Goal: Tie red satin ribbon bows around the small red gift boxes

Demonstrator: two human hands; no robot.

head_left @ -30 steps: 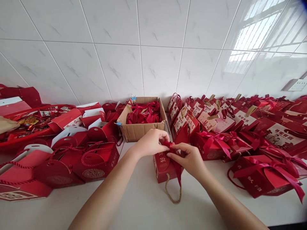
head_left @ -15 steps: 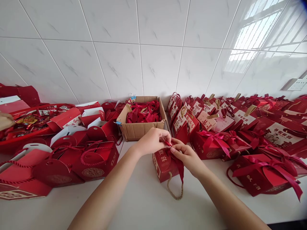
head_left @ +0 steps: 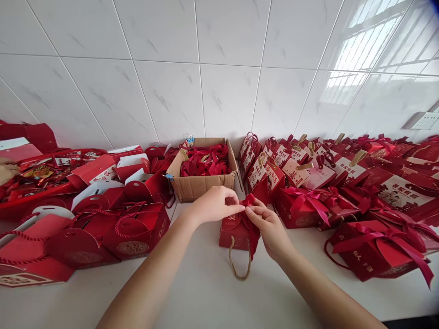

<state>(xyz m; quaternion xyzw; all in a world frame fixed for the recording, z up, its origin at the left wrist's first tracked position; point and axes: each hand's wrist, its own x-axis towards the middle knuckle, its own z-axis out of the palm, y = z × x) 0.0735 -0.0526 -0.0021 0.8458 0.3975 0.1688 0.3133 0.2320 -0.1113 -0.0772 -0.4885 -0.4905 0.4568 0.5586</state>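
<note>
Left hand [head_left: 216,204] and right hand [head_left: 271,227] pinch smooth ribbon [head_left: 254,235] over a boxy carton [head_left: 229,237] with twisted rope [head_left: 234,272].

A socket [head_left: 425,121] sits on the tiled wall [head_left: 229,36] and wrapped packets [head_left: 39,172] fill a red tray [head_left: 37,197].

We see a red gift box [head_left: 226,238] printed with pale gold Chinese characters, with a deep crimson ribbon [head_left: 254,242] and a twisted tan rope handle [head_left: 241,278]. The cardboard carton [head_left: 202,188] is plain brown with blue binder clips [head_left: 190,140], while another red box [head_left: 152,233] bears a round, cream-patterned medallion [head_left: 133,247]. Our tabletop [head_left: 195,274] is white, and the white wall tiles [head_left: 164,32] show grey veining.
</note>
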